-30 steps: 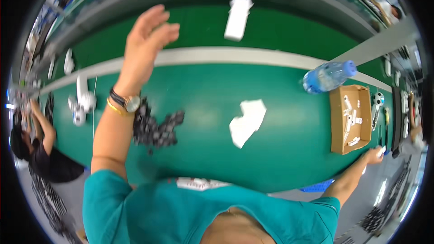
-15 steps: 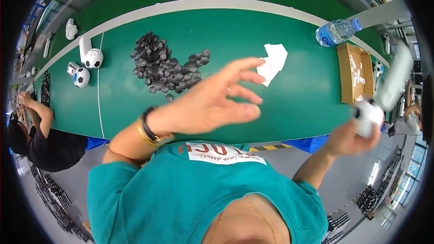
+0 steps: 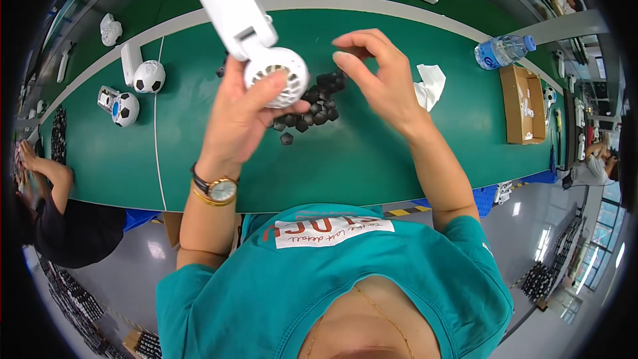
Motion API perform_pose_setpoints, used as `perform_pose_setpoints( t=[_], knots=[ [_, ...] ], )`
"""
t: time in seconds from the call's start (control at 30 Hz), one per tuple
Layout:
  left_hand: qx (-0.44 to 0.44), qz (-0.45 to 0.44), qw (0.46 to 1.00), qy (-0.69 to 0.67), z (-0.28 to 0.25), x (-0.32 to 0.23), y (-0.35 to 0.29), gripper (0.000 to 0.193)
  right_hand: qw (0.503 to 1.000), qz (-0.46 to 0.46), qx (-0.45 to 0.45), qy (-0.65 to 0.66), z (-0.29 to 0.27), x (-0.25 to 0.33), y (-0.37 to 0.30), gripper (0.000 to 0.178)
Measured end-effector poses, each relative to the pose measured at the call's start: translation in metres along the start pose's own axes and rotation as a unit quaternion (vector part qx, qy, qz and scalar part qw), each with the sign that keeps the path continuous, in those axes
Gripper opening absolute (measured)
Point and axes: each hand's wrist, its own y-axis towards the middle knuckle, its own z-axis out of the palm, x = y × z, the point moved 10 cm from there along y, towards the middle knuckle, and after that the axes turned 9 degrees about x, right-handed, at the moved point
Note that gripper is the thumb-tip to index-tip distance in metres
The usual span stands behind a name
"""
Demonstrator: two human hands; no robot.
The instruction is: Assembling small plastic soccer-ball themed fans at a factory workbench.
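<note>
My left hand point(image 3: 236, 110) grips a white handheld fan point(image 3: 287, 70) by its round, slotted head, the thumb lying across the grille. The fan's flat white handle point(image 3: 229, 3) points up and away to the left. To its right, my right hand point(image 3: 382, 76) hangs over the table with fingers bent, thumb and forefinger apart and nothing visible between them. Below and between the hands lies a heap of small black pentagon pieces point(image 3: 319, 106), partly hidden by my left hand and the fan. One loose black pentagon point(image 3: 286, 138) sits nearer me.
A crumpled white paper point(image 3: 430, 86) lies right of my right hand. Farther right are a water bottle point(image 3: 502, 51) and a cardboard box point(image 3: 508, 106) with small white parts. Football-patterned fans point(image 3: 149, 76) stand at the left, where another person point(image 3: 73, 226) sits.
The fan has passed from my right hand, far out at the right, into my left hand over the heap. My right hand has come in toward the black pieces.
</note>
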Motion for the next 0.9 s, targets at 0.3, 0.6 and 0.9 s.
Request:
perform_pose_setpoints(
  t=[0.3, 0.6, 0.9],
  knots=[
    [0.011, 0.026, 0.999, 0.037, -0.04, -0.012, 0.023, 0.044, 0.968, 0.059, 0.13, -0.205, 0.041, -0.043, 0.006, 0.016],
    [0.006, 0.054, 0.997, 0.063, -0.049, -0.007, 0.024, 0.046, 0.983, 0.068, 0.075, -0.153, 0.025, -0.053, 0.015, 0.01],
    [-0.021, 0.081, 0.994, 0.069, -0.056, -0.013, 0.021, 0.046, 0.949, -0.149, 0.014, -0.276, 0.018, -0.03, -0.005, 0.013]
  ],
)
